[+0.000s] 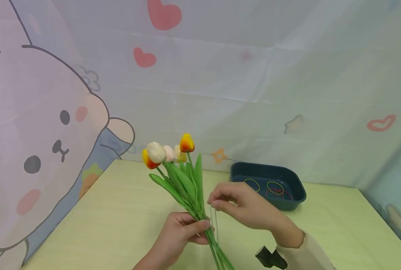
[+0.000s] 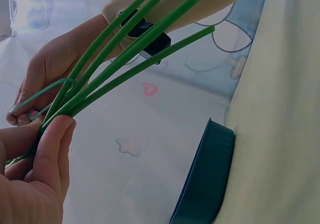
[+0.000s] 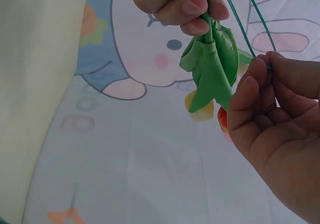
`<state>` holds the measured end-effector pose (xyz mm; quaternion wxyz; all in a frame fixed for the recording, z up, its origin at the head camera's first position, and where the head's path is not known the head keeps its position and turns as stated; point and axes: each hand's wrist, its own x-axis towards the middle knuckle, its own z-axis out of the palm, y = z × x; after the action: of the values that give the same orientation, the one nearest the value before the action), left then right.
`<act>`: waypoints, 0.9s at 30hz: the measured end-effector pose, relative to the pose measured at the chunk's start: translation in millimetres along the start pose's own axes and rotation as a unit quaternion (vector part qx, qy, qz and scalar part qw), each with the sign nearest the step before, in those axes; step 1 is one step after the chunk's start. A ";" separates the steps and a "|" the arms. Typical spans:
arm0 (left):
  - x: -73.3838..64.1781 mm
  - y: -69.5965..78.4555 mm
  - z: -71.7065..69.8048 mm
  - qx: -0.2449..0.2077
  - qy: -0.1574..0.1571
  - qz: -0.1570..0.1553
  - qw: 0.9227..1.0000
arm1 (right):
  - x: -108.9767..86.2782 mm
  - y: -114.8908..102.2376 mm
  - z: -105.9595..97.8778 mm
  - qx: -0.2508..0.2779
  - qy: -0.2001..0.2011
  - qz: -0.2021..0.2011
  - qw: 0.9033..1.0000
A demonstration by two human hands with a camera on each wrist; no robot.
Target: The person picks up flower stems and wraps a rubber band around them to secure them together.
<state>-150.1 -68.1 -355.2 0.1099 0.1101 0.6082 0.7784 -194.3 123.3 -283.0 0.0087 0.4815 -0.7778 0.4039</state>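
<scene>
A bunch of artificial tulips [image 1: 183,183], with white, pale pink, yellow and orange-red heads, leans up and left above the table. My left hand [image 1: 178,234] grips its green stems [image 2: 135,46] between thumb and fingers, below the leaves. Close on the right, my right hand [image 1: 246,204] pinches one end of a thin green rubber band [image 3: 235,19] between thumb and forefinger. The band is stretched into a long loop. In the left wrist view its other end hooks around at least one stem below the left hand; how many it encircles I cannot tell.
A dark blue plastic tray [image 1: 269,168] stands at the back of the table [image 1: 119,210], behind the right hand. Several yellow and red rubber bands [image 1: 275,187] lie in it. A printed cloth [image 1: 220,75] hangs behind the table.
</scene>
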 end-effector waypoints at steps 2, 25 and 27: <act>-0.7 1.4 -1.6 0.004 -0.012 -0.006 1.000 | -1.2 0.4 -1.4 0.003 -0.002 0.003 1.000; -7.1 26.8 -32.3 -0.164 -0.200 0.140 0.956 | -29.1 53.8 31.9 0.222 0.063 -0.068 0.971; -7.5 27.6 -32.5 -0.183 -0.196 0.141 0.953 | -28.4 59.7 42.7 0.232 0.068 -0.063 0.968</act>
<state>-154.0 -106.9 -336.3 0.1346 0.3230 0.4006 0.8468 -208.1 129.7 -360.2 -0.0247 0.4894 -0.6289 0.6037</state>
